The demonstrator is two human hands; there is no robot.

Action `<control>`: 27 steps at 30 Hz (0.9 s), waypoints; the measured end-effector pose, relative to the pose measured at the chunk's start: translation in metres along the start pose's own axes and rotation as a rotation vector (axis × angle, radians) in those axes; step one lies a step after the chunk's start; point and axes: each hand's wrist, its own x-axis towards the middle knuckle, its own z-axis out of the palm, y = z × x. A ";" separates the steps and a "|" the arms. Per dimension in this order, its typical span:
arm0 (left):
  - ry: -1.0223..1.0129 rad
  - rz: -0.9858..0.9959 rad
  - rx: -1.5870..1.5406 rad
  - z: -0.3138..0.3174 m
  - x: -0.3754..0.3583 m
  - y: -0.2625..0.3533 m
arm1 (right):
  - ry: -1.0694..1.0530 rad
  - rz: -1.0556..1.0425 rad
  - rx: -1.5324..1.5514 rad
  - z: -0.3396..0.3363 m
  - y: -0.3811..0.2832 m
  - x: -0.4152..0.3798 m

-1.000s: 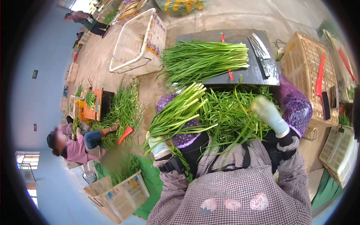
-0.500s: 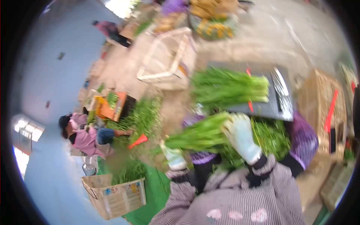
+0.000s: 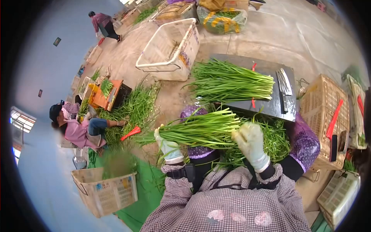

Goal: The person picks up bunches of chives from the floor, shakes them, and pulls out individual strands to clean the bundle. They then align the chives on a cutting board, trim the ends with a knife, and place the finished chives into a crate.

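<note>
A loose bunch of garlic chives (image 3: 205, 129) lies across my lap, its pale cut ends to the right. My left hand (image 3: 169, 150), in a whitish glove, grips the leafy end from below. Curled against the cut ends is my right hand (image 3: 250, 144), also gloved; its fingers close on the stems there, though their tips are partly hidden. Beyond, a thick bunch of chives (image 3: 234, 82) rests on a dark board (image 3: 266, 106), with a red tie (image 3: 253, 103) under it. A knife (image 3: 284, 91) sits at the board's right. More loose chives (image 3: 272, 141) heap between my knees.
An upturned woven crate (image 3: 324, 102) at right bears red ties (image 3: 335, 120) and a black-handled tool (image 3: 333, 149). A white crate (image 3: 166, 50) stands ahead. On the left, a seated person (image 3: 79, 129) works beside scattered greens (image 3: 137, 104) and another crate (image 3: 116, 197). Someone walks (image 3: 104, 26) farther off.
My right hand has gone from lying over the stems to curling at their cut ends. The bunch lies more level, and my left hand has moved slightly up and left. The view has shifted.
</note>
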 end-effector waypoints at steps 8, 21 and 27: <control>0.098 0.054 0.027 0.032 -0.005 0.011 | -0.297 0.006 0.009 0.053 -0.007 -0.011; 0.089 -0.186 -0.024 0.010 -0.002 0.013 | -0.824 0.232 -0.627 -0.020 0.090 -0.106; 0.080 -0.107 -0.007 0.015 -0.007 0.008 | -0.130 0.102 0.109 0.005 -0.001 -0.008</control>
